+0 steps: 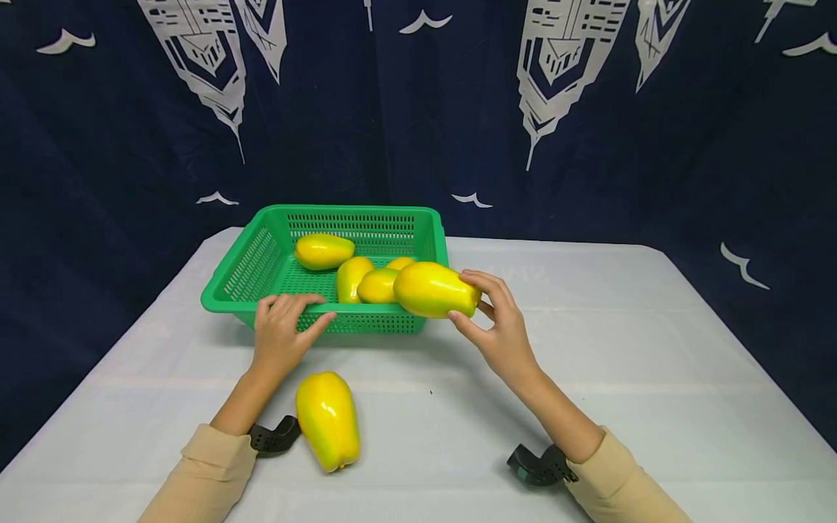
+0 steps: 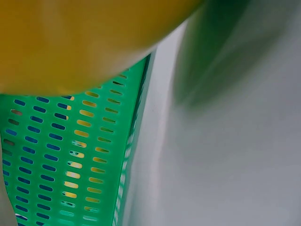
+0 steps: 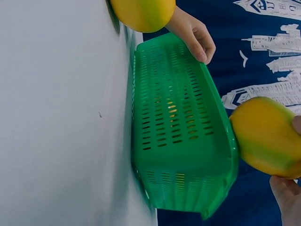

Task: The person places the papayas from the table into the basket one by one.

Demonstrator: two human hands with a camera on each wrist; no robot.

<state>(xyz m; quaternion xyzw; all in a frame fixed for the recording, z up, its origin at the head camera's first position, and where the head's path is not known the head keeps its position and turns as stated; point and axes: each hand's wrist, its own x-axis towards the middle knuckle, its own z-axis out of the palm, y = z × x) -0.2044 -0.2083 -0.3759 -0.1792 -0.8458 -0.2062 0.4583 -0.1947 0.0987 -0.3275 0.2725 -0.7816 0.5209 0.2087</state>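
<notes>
A yellow papaya [image 1: 431, 289] with a greenish tinge is pinched at its right end by my right hand [image 1: 503, 327], thumb below and fingers above. It lies over the front right rim of a green perforated basket [image 1: 261, 307]; the right wrist view shows this papaya [image 3: 265, 136] beside the rim. My left hand [image 1: 282, 330] grips the basket's front rim at the left, fingers over the edge and thumb outside. Inside the basket lie several yellow fruits [image 1: 325, 251], partly hidden by the rim and the held papaya. Another papaya [image 1: 328, 421] rests on the table beside my left forearm.
The basket stands on a white-covered table [image 1: 621, 349] near its back edge. Behind hangs a dark blue curtain [image 1: 392, 116] with white prints. A black wrist device [image 1: 275, 436] on the left arm is close to the papaya on the table; another device [image 1: 539, 465] is on the right.
</notes>
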